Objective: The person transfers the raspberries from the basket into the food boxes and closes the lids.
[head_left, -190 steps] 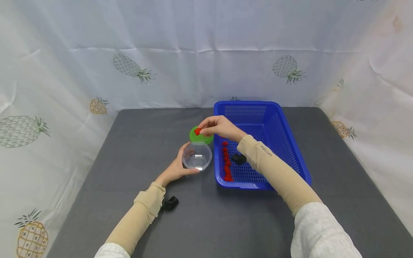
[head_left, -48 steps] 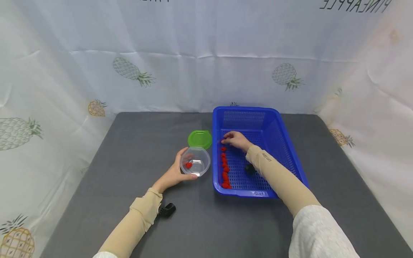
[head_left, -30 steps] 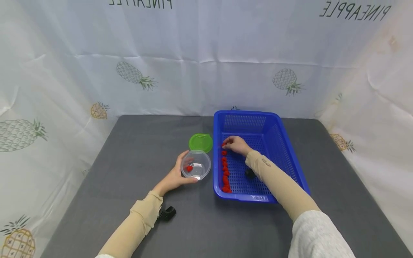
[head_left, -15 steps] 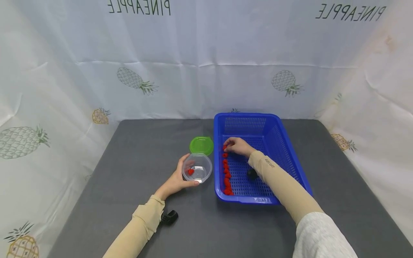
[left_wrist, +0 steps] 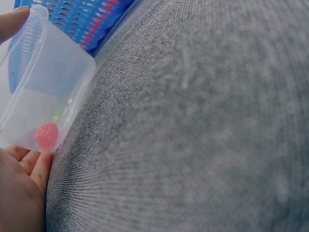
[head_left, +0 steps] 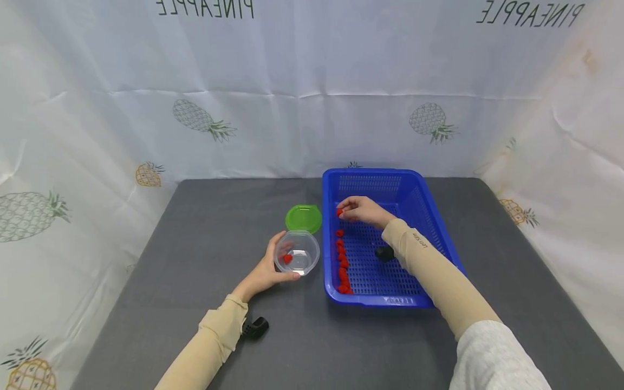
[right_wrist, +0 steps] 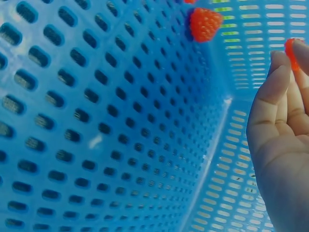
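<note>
My left hand [head_left: 265,271] holds a clear plastic bowl [head_left: 308,250] from its left side, thumb at the near rim and fingers round the far side. One raspberry [left_wrist: 47,136] lies inside the bowl. My right hand [head_left: 363,210] is over the far left part of a blue perforated basket [head_left: 390,300], pinching a red raspberry [right_wrist: 291,54] between thumb and fingers. Several more raspberries [head_left: 343,264] lie in a row along the basket's left inner wall. In the right wrist view, another raspberry [right_wrist: 205,24] sits on the basket floor near the wall.
A green lid [head_left: 303,218] lies on the dark grey table [head_left: 209,227] just behind the bowl, left of the basket. Black wrist cameras show at the left wrist [head_left: 255,328] and right wrist [head_left: 385,253]. A pineapple-print curtain [head_left: 312,54] surrounds the table.
Earlier my right hand carried a raspberry over the lid; one has since appeared in the bowl. The right hand reached into the basket and has now lifted another raspberry. My left hand keeps holding the bowl.
</note>
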Motion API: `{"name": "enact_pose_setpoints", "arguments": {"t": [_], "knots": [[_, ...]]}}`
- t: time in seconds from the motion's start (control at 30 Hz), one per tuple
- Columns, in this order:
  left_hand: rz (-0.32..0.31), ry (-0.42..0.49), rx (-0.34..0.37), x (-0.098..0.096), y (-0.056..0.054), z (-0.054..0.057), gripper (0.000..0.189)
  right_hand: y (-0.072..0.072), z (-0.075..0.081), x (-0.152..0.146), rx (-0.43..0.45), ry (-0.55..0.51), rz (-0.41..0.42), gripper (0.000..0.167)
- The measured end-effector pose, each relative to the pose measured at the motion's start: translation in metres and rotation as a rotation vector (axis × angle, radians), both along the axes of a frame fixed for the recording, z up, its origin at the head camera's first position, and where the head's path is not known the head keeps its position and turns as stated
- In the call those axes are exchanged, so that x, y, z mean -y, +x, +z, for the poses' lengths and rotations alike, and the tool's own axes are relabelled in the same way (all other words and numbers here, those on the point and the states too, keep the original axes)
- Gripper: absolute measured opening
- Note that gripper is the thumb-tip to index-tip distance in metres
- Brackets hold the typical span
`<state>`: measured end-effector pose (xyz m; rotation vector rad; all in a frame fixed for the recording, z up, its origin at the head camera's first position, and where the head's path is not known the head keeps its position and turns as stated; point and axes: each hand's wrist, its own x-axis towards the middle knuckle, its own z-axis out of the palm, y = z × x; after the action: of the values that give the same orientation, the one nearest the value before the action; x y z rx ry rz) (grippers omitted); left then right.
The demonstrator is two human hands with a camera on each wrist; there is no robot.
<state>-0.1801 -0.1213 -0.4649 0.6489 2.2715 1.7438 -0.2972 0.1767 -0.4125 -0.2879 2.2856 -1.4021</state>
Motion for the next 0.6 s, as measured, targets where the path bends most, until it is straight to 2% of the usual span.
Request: {"name": "enact_pose_setpoints", "arguments": {"t": [0.2, 0.4, 0.57, 0.6], "knots": [[0.02, -0.007, 0.007, 0.003, -0.01, -0.022, 0.103, 0.0, 0.012, -0.001, 0.009, -0.071, -0.023, 0.034], [0.028, -0.021, -0.03, 0.003, -0.014, -0.023, 0.104, -0.001, 0.029, 0.001, -0.032, -0.141, -0.054, 0.04], [0.021, -0.019, -0.015, 0.003, -0.014, -0.024, 0.105, 0.002, 0.036, 0.005, -0.045, -0.175, -0.062, 0.036], [0.02, -0.017, 0.0, 0.003, -0.012, -0.02, 0.105, 0.003, 0.037, 0.007, -0.042, -0.186, -0.06, 0.036]]}}
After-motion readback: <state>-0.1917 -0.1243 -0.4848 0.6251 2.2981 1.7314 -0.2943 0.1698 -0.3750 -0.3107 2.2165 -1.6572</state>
